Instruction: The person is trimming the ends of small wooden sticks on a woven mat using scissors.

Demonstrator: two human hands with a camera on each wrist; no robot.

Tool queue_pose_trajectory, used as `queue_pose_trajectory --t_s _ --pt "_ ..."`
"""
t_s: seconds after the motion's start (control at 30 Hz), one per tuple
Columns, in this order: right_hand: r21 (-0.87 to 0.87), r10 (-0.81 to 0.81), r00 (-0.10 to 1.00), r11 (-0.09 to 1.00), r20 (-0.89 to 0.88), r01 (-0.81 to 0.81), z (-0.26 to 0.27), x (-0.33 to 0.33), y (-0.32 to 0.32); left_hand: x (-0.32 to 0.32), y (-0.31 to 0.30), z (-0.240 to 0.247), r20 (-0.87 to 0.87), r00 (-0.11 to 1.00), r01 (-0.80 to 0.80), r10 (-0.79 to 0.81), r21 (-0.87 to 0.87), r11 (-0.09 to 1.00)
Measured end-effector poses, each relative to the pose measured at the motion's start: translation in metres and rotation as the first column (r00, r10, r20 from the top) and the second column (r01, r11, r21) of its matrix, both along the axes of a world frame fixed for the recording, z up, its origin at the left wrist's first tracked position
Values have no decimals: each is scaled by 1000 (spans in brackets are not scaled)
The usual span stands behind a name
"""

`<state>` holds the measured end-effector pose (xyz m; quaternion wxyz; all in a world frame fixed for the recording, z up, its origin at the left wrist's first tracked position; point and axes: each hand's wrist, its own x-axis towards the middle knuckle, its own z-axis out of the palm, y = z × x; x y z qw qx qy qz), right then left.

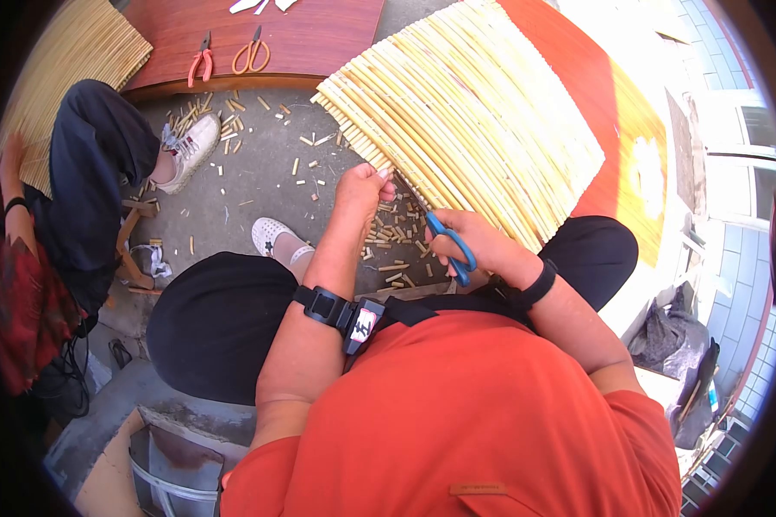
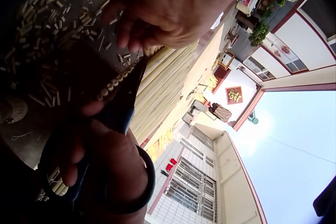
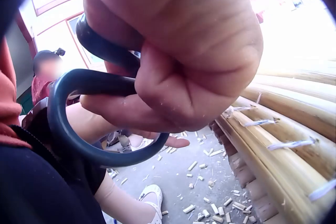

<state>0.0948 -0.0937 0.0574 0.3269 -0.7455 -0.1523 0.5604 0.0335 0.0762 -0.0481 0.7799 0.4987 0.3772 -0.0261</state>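
A mat of pale bamboo sticks (image 1: 474, 103) tied with white string lies over a red-brown board in the head view. At the mat's near left corner, my left hand (image 1: 359, 194) pinches the edge between thumb and fingers. My right hand (image 1: 483, 241) grips a pair of blue-handled scissors (image 1: 434, 226), the blades pointing along the mat's near edge. In the right wrist view, fingers pass through the scissors' handle loops (image 3: 105, 157), and rows of string stitches (image 3: 291, 144) cross the sticks. My right hand hides much of the handles there.
Short stick offcuts (image 1: 392, 234) litter the grey floor below the mat. Red-handled pliers (image 1: 200, 67) and orange-handled scissors (image 1: 256, 41) lie on a reddish table (image 1: 319, 52). To the left, another person sits with a hand (image 1: 13, 159) at a second stick mat (image 1: 69, 60).
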Motion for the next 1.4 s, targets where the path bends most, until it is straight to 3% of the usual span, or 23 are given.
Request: queue_pose_trajectory --t_s 0.17,0.47,1.0,1.2,1.3,1.4 --pt "13 4 980 1000 -199 -2 8 10 1 0 0 -1 6 1000 -5 5 0 1000" --pt "47 -9 974 999 -225 20 1 10 2 0 0 -3 21 999 -24 24 1 1000" --pt "47 4 984 999 -180 5 -2 11 8 1 0 -2 1 1000 -28 28 6 1000" --pt "27 -80 976 996 -201 87 -8 4 6 1 0 -3 8 1000 -27 27 21 999" --pt "43 -66 982 996 -174 75 -9 2 5 1 0 -5 13 1000 -21 21 21 1000" --pt "0 -19 999 1000 -29 19 -10 0 5 2 0 -4 5 1000 -14 14 23 1000"
